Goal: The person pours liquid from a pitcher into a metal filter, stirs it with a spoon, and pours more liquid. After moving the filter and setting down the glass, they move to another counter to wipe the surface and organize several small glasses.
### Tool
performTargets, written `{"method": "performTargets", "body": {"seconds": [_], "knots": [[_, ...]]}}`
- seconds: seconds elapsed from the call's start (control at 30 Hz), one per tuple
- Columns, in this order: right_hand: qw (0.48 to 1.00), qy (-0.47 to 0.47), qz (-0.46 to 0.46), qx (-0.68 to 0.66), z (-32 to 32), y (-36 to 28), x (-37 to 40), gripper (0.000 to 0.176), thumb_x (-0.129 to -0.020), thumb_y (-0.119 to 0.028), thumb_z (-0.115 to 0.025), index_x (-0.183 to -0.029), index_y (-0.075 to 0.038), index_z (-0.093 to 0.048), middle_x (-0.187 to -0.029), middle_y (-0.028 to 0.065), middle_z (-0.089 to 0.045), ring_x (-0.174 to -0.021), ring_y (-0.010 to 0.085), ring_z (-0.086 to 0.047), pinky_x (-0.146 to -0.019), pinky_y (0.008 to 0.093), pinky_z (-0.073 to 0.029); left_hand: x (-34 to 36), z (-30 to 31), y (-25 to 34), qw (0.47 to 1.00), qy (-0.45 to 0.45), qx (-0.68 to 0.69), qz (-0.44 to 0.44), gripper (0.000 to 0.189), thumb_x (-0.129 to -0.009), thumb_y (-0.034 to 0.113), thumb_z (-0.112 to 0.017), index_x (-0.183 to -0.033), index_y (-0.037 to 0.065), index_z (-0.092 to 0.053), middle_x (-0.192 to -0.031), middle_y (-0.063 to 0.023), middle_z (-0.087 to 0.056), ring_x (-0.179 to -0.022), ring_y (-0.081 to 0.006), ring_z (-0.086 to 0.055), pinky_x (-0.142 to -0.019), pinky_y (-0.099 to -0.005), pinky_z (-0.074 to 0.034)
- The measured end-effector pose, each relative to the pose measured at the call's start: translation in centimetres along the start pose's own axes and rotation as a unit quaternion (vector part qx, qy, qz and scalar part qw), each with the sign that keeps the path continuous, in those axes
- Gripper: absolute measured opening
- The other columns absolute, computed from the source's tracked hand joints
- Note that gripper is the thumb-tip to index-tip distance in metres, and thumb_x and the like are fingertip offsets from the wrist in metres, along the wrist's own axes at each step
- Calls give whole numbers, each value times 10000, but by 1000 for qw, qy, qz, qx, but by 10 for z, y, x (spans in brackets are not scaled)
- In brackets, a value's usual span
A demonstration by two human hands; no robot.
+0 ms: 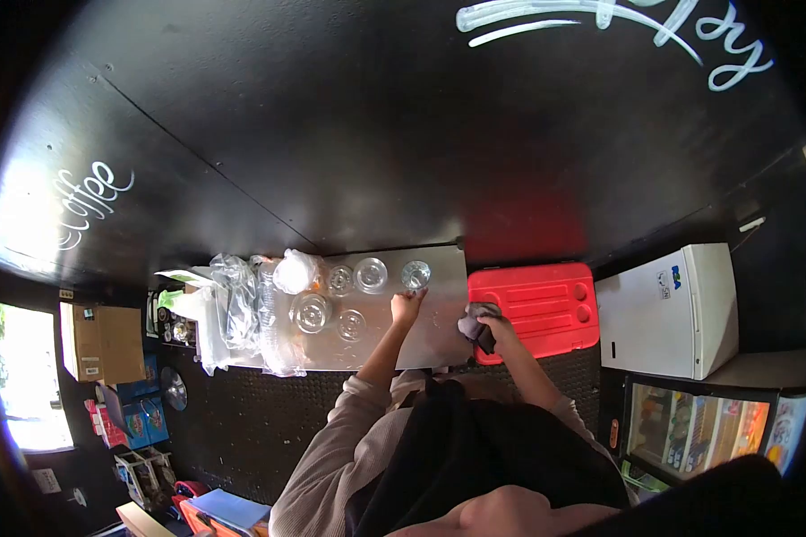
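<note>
Black wall point(349, 134): matte, flat panels, white chalk script. One white fridge point(667, 309), boxy, smooth, standing right of everything else. One tabletop point(439, 336), brushed metal, rectangular, set against the wall. One red cooler point(533, 304), moulded plastic, ribbed lid with round recesses, butting the tabletop's right end. One cardboard box point(103, 340), brown, on the far left. Clear plastic bags point(233, 309), crinkled and heaped on the tabletop's left end; count unclear.

Five glasses, clear and round, seen from above. Three are in the back row, one of them point(371, 275) in the middle, and two in the front row, with the largest point(312, 311) at front left. The rightmost glass point(415, 275) stands at the back right, near the wall edge of the tabletop. One cloth point(475, 324), grey, soft, bunched, sits over the seam between tabletop and cooler.

Left hand point(407, 307): fingers stretched out, holding nothing, tips at the near side of the rightmost glass; actual contact cannot be told. Right hand point(500, 329): closed around the cloth, gripping it. Both sleeves are light beige knit.
</note>
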State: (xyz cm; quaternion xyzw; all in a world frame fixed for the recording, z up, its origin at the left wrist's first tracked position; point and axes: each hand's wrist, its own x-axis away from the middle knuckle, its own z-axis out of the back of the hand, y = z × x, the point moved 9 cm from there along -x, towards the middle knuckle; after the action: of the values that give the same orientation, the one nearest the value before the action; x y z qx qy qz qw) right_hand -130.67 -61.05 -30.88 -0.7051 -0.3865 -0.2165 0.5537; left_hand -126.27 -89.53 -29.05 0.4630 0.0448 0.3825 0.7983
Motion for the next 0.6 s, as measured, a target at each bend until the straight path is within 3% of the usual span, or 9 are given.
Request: {"method": "performTargets", "body": {"seconds": [0.17, 0.23, 0.3, 0.37, 0.43, 0.5, 0.53, 0.57, 0.6], "knots": [[997, -28, 68, 16, -12, -17, -20, 371, -726, -94, -692, -1087, -29, -640, -1030, 90, -658, -933, 213, -628, -822, 337, -479, 13, 34, 0, 1000, 20, 5, -15, 565, -726, 496, -752, -620, -37, -598, -625, -209, -618, -590, -358, -600, -609, -430, -477], [985, 44, 124, 111, -15, -46, -16, 372, -732, -110, -690, -1088, -14, -635, -1041, 83, -661, -948, 213, -626, -831, 336, -477, 23, 51, 4, 1000, 26, -6, -12, 560, -734, 491, -745, -624, -39, -601, -625, -217, -612, -596, -367, -603, -604, -433, -475], [975, 51, 157, 149, -27, -57, -26, 371, -749, -118, -664, -1102, -11, -627, -1050, 115, -669, -950, 235, -639, -815, 344, -488, 29, 60, -8, 999, 32, -19, -9, 555, -742, 485, -738, -628, -41, -605, -625, -226, -607, -602, -376, -606, -599, -436, -472], [878, 98, 276, 379, -44, -88, -22, 377, -775, -122, -625, -1144, -48, -613, -1074, 161, -667, -957, 292, -654, -800, 374, -504, 35, 69, -17, 998, 56, 9, -14, 566, -755, 491, -724, -614, -42, -594, -595, -231, -581, -595, -387, -604, -584, -441, -464], [859, 90, 253, 437, -44, -71, -53, 377, -798, -94, -599, -1173, -59, -611, -1023, 202, -676, -949, 304, -663, -804, 407, -516, 44, 80, -15, 998, 59, -1, -9, 572, -757, 494, -721, -605, -41, -590, -584, -229, -576, -581, -387, -598, -576, -443, -461], [762, 71, 369, 528, -68, -70, -43, 397, -811, -48, -550, -1204, -86, -598, -1096, 211, -650, -1010, 337, -638, -840, 433, -508, 51, 84, -21, 998, 59, -13, -2, 578, -758, 498, -719, -597, -41, -585, -573, -228, -570, -567, -388, -593, -569, -445, -458], [739, 26, 398, 543, -76, -58, -44, 480, -807, -28, -516, -1281, -97, -541, -1314, 186, -523, -1235, 321, -488, -997, 414, -425, 54, 87, -23, 998, 68, -17, 2, 583, -758, 501, -718, -591, -41, -584, -566, -227, -568, -557, -388, -590, -561, -447, -455], [740, 23, 397, 543, -73, -48, -44, 480, -807, -28, -516, -1281, -97, -541, -1314, 186, -523, -1235, 321, -488, -997, 414, -425, 56, 89, -27, 997, 78, -21, 5, 588, -758, 505, -717, -585, -40, -583, -558, -225, -565, -547, -388, -588, -553, -449, -453], [647, 5, 414, 640, -82, -34, -39, 521, -801, -17, -527, -1318, -58, -484, -1380, 201, -442, -1285, 331, -425, -1029, 425, -395, 58, 90, -30, 997, 79, -22, 7, 588, -758, 505, -717, -585, -40, -583, -558, -225, -565, -547, -388, -588, -553, -449, -453]]}}
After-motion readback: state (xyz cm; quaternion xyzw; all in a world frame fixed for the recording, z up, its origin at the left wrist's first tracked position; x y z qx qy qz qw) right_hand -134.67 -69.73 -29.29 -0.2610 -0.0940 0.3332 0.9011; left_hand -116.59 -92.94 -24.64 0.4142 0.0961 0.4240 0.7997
